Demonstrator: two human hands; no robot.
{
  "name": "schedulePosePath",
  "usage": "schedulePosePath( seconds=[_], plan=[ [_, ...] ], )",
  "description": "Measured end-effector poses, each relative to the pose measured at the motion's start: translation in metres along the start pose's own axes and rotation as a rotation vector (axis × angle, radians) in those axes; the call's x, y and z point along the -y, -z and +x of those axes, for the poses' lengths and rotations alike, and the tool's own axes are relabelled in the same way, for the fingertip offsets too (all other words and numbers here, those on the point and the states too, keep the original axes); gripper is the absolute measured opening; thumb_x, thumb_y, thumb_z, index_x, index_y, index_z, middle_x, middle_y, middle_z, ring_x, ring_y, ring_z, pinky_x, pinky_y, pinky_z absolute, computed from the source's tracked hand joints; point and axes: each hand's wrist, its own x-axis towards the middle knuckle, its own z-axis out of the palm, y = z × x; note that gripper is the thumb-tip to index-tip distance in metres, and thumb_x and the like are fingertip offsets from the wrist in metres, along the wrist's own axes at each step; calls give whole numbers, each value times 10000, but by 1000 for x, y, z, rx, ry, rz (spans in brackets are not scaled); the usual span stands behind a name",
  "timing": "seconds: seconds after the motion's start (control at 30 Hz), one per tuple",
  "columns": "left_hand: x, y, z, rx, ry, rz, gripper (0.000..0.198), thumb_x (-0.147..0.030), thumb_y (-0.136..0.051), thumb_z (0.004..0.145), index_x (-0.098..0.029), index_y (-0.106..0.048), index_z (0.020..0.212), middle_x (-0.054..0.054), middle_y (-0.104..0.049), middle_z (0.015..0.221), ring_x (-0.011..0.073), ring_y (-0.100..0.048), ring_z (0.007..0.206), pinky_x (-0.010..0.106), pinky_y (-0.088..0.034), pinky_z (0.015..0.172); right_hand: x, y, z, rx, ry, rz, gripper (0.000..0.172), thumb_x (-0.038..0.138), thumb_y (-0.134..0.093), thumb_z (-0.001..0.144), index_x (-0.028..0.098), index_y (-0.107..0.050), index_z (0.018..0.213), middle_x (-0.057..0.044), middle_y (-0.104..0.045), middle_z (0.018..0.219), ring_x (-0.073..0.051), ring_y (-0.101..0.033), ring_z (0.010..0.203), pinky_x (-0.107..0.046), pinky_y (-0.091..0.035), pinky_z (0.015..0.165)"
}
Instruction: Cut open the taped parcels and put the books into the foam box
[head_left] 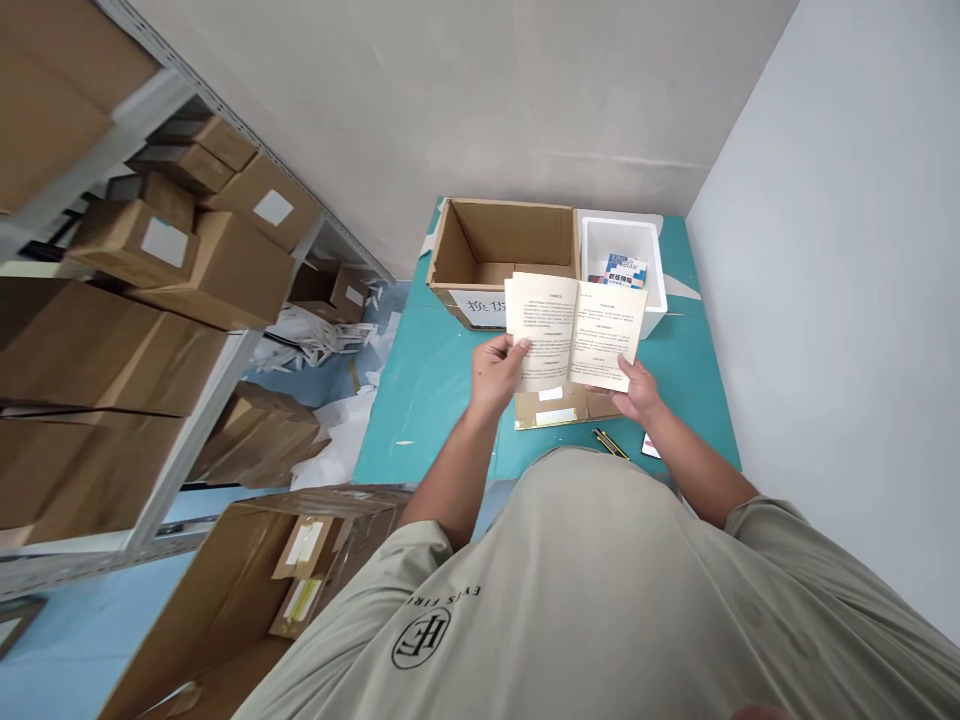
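Observation:
My left hand (499, 372) and my right hand (637, 390) both hold an open cream-paged booklet (576, 332) printed with text, one at each side. Beyond it stands an open cardboard box (502, 245), its inside in view and a white label on its front wall. Right of that box sits a white foam box (621, 250), holding a blue-and-white printed item (625, 270). Under my hands lies a flat cardboard piece (562, 408) with white labels, partly hidden by the booklet.
A teal-topped table (420, 420) holds a yellow-and-black pen-like tool (611, 443) and a small card or phone (651, 446) near its front edge. Metal shelves (187, 330) stacked with cardboard boxes stand left. White paper scraps (330, 430) lie beyond the table's left edge, and a wall bounds the right.

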Motion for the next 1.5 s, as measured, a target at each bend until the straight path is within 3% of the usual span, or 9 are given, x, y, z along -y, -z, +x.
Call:
schedulePosePath(
  seconds=[0.13,0.4,1.17,1.5],
  plan=[
    [-2,23,8,-2,25,-24,653,-726,-1094,638,-209,-700,694,11,-723,675,136,-596,571,269,-448,550,14,5,-8,78,-46,-28,546,553,-877,1021,312,-692,1474,-117,-873,1471,-415,-783,1465,-704,-769,1023],
    [8,32,8,-21,24,-27,638,-714,-1101,624,-216,-707,691,13,-756,686,144,-633,578,273,-496,562,13,7,-11,100,-59,-28,570,541,-900,1015,303,-700,1493,-123,-864,1493,-415,-787,1464,-701,-773,1027],
    [18,32,16,-15,69,-31,627,-726,-1102,585,-222,-739,669,31,-795,706,162,-668,593,291,-531,586,24,9,-10,103,-59,-47,545,534,-896,1021,312,-728,1490,-122,-857,1507,-436,-774,1477,-733,-775,996],
    [19,29,14,14,85,-36,656,-718,-1082,642,-225,-651,665,6,-739,681,140,-617,578,277,-496,569,26,10,-9,105,-70,-53,507,544,-856,1039,299,-724,1462,-118,-873,1470,-408,-776,1487,-725,-750,1065]
  ],
)
